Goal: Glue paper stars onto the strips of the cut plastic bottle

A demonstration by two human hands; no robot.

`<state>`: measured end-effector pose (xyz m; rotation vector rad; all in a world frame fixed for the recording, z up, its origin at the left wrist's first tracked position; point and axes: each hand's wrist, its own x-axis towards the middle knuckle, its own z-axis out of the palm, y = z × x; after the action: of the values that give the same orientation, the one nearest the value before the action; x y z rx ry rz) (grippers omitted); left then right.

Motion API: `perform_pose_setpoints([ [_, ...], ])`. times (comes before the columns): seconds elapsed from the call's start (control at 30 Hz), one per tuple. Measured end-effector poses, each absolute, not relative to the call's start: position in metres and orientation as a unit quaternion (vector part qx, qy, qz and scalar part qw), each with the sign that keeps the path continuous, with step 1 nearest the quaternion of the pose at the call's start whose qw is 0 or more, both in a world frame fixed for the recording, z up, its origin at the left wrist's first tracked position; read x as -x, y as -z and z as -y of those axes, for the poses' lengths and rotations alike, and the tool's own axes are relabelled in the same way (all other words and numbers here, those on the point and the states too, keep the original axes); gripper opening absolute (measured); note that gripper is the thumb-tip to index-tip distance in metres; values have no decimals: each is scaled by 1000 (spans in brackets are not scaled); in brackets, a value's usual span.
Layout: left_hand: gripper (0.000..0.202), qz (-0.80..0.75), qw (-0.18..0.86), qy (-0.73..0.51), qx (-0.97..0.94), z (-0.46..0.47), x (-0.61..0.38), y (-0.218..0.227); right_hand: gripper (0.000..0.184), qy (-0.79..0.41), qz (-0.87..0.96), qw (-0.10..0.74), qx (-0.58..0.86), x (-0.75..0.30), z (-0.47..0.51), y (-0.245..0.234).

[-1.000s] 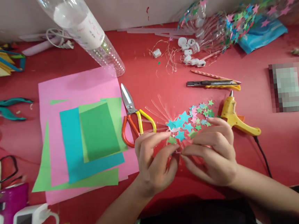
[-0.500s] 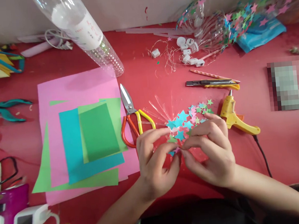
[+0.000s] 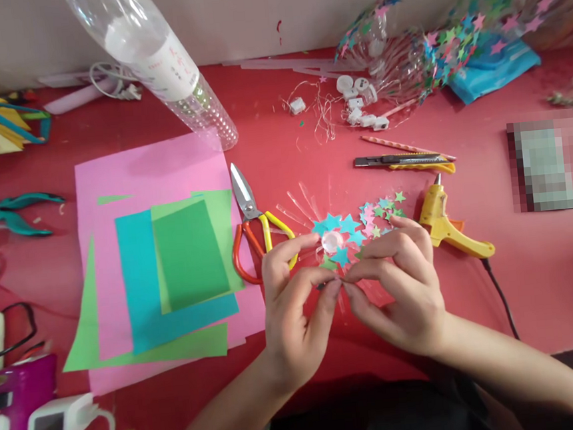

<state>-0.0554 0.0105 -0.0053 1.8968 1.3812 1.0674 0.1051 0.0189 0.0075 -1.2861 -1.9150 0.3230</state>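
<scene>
The left hand [image 3: 294, 308] and right hand [image 3: 403, 292], fingertips together, pinched a clear plastic fan studded with paper stars [image 3: 340, 227]; a yellow plastic glue gun [image 3: 448, 227] lay at its three o'clock.

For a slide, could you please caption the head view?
Left hand and right hand pinch a star-covered clear plastic piece beside yellow glue gun.

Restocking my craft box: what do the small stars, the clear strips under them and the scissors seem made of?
Stars: matte coloured paper, apparently; flat, crisp cut edges. Clear strips: probably glossy plastic; the red table shows through. Scissors: bright metal blades with glare; orange and yellow handles, likely plastic or coated.
</scene>
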Motion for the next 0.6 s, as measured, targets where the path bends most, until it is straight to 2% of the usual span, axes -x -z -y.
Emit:
perform_pose_setpoints([
  [0.33,7,-538,243,-393,-705,-12,52,2,7,-112,763,389,504,-110,-21,-6],
  [0.6,7,-547,286,-387,-685,-16,51,3,9,-110,767,398,491,-114,-23,-8],
])
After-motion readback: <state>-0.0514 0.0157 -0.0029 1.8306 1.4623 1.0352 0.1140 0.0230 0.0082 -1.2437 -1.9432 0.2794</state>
